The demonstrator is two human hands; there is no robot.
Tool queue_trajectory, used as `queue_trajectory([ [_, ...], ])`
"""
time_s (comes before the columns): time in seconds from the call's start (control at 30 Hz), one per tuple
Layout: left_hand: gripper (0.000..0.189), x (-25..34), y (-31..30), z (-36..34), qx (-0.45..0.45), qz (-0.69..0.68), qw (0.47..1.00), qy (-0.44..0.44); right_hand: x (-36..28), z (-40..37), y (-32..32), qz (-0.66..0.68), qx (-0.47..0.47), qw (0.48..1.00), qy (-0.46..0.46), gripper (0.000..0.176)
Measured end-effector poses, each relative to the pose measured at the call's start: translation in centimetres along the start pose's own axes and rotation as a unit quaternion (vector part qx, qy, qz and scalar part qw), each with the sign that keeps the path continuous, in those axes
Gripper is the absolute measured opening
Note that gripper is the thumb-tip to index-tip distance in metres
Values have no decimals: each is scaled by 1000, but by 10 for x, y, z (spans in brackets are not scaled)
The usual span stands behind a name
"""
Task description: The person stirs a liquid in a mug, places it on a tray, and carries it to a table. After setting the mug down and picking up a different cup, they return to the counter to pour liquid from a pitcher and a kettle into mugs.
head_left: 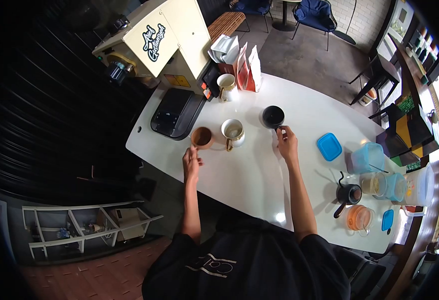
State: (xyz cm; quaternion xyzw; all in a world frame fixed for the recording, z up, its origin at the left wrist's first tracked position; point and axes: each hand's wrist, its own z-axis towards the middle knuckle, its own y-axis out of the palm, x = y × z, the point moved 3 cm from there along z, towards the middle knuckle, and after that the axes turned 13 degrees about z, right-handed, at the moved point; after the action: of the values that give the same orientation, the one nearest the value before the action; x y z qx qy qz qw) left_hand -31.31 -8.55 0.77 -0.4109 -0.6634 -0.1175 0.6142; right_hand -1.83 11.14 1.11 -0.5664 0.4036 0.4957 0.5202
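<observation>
Far left of the white mug (pixel 232 133), a cream machine (pixel 165 36) stands at the back edge of the white bench (pixel 252 175). A black tray (pixel 172 114) lies in front of the machine. Just left of the white mug sits the brown cup (pixel 202 136). The left hand (pixel 191 163) reaches up to the cup's near side, and its fingers (pixel 195 148) look pinched together on the cup's rim or handle, though the view is too small to be sure which. The white mug stands upright between the two hands, its gold handle turned toward the person. To its right and a little farther back is the black cup (pixel 273 116). The right hand (pixel 287 145) is at this cup's near side with its fingers (pixel 281 131) closed around the handle. Farther right of the white mug lies a blue lid (pixel 329 146), then a blue tub (pixel 367 157). A black kettle (pixel 348 193) stands well off to the right, nearer the person.
</observation>
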Motion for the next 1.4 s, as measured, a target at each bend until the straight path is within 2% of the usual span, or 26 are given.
queue_trajectory([
  [0.13,36,8,-43,-34,9,7,1000,0,-6,5,-2,9,-15,1000,1,28],
  [0.27,32,41,-70,-65,-46,4,999,21,-31,-24,-28,-3,-45,999,-24,35],
  [0.33,32,56,-64,-78,-116,1,992,49,-51,-46,-50,-10,-51,998,-27,36],
  [0.43,30,62,-27,-87,-201,-14,977,65,-72,-72,-89,-21,-22,998,-57,33],
  [0.47,28,63,-8,-89,-238,-19,968,71,-83,-82,-104,-20,-3,998,-53,24],
  [0.5,28,58,12,-91,-269,-27,960,74,-88,-91,-117,-23,12,998,-48,24],
  [0.57,28,54,56,-100,-344,-37,934,88,-97,-111,-145,-69,42,992,-92,18],
  [0.63,30,55,96,-115,-386,-13,918,85,-105,-131,-168,-90,88,991,-53,17],
  [0.7,32,55,128,-126,-433,4,897,87,-110,-153,-190,-203,155,961,-104,17],
  [0.77,35,54,153,-135,-471,16,878,85,-104,-175,-207,-246,192,947,-80,23],
  [0.83,35,54,173,-144,-490,21,866,94,-100,-197,-219,-303,287,901,-118,29],
  [0.87,35,53,180,-147,-487,23,870,79,-95,-205,-225,-271,292,917,-27,38],
  [0.97,34,54,199,-156,-489,33,869,70,-82,-223,-227,-318,322,890,54,54],
  [1.0,34,54,203,-158,-484,36,871,73,-75,-225,-226,-325,315,891,42,63],
  [1.03,34,55,207,-161,-490,39,867,75,-69,-228,-224,-309,284,903,92,70],
  [1.1,33,57,212,-163,-486,41,869,85,-54,-229,-219,-310,281,907,56,80],
  [1.2,33,54,219,-163,-495,43,863,86,-33,-224,-214,-283,263,917,98,88],
  [1.4,35,51,227,-164,-496,57,861,101,-27,-215,-211,-266,255,922,122,90],
])
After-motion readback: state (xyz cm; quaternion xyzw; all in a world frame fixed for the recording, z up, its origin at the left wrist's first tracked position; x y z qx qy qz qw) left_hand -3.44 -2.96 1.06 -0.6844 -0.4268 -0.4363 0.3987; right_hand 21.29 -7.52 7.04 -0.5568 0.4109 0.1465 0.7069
